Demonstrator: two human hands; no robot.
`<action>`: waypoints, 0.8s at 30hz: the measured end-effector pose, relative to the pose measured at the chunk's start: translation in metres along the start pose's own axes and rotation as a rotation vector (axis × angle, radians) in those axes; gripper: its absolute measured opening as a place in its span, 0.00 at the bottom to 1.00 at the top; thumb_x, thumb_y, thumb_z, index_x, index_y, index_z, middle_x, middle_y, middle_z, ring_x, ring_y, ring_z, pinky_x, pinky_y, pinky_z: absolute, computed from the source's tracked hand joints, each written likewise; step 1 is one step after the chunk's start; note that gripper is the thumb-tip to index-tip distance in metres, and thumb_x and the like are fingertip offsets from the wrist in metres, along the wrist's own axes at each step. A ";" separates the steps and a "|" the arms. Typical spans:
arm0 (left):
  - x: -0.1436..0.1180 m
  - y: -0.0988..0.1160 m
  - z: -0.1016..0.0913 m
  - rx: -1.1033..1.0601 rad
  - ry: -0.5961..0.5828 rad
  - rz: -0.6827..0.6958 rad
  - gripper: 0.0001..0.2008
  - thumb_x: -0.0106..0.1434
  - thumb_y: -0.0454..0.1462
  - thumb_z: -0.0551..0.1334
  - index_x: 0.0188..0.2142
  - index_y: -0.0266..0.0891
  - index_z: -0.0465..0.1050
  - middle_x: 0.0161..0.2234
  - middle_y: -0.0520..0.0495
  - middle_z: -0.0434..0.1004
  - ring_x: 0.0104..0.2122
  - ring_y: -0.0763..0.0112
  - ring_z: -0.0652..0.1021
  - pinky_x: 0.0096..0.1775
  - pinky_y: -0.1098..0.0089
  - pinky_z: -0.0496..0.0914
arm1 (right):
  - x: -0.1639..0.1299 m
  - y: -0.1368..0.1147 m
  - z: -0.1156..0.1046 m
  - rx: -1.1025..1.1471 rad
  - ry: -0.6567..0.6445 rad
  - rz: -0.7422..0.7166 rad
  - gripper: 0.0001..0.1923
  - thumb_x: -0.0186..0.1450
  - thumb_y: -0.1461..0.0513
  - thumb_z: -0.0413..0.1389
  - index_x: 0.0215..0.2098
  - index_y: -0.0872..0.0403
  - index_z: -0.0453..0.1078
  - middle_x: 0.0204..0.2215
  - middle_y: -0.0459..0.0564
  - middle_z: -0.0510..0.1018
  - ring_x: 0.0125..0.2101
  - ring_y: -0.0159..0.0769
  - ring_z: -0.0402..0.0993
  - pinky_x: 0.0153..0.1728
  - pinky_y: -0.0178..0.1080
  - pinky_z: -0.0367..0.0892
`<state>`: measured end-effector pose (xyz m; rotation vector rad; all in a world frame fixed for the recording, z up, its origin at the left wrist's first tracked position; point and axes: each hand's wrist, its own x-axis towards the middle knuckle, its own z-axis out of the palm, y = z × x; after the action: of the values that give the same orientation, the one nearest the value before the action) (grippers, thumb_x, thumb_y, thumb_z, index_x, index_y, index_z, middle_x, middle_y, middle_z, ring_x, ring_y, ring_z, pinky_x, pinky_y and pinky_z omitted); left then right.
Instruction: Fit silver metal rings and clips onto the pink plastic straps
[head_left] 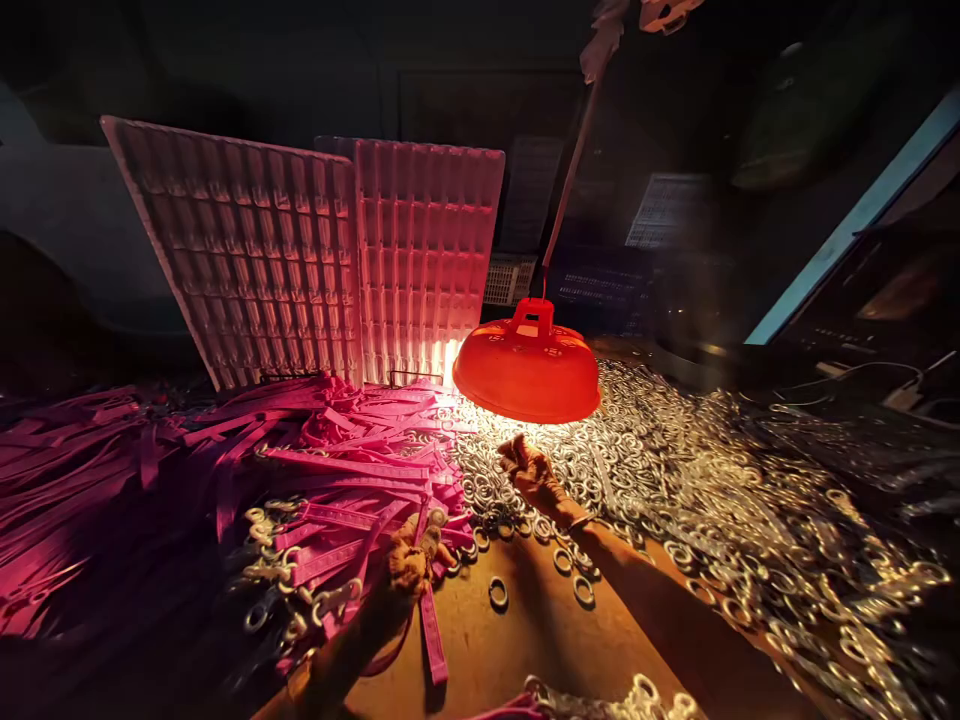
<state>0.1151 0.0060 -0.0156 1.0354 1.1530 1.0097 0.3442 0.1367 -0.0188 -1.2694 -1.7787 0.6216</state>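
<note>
My left hand (411, 562) is closed around a pink strap (433, 640), whose free end hangs down over the wooden tabletop. A round metal piece (436, 518) shows at the top of its fingers. Over the heap of metal rings (645, 440), below the lamp, is my right hand (534, 482), its fingers curled together. What its fingertips hold, if anything, is too small to make out. Left of my left hand lie pink straps (352, 515) with metal hardware (289, 565) at their ends.
A red lamp shade (525, 365) hangs low over the heap, just beyond my right hand. Two ridged plastic panels (247, 260) stand upright behind the straps. Loose rings (498, 593) lie on the brown tabletop (487, 660). More metal hardware (637, 700) lies at the near edge.
</note>
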 end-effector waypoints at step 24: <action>-0.031 0.013 0.040 0.116 -0.031 0.053 0.13 0.58 0.44 0.56 0.34 0.35 0.69 0.21 0.52 0.68 0.16 0.81 0.60 0.18 0.77 0.55 | -0.117 -0.084 0.022 0.608 -0.177 0.306 0.14 0.59 0.52 0.56 0.33 0.54 0.65 0.22 0.42 0.66 0.18 0.26 0.60 0.16 0.29 0.58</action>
<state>0.1498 -0.0248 0.0079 1.1752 1.1747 0.9740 0.2977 -0.0010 -0.0053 -1.0768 -1.3696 1.3651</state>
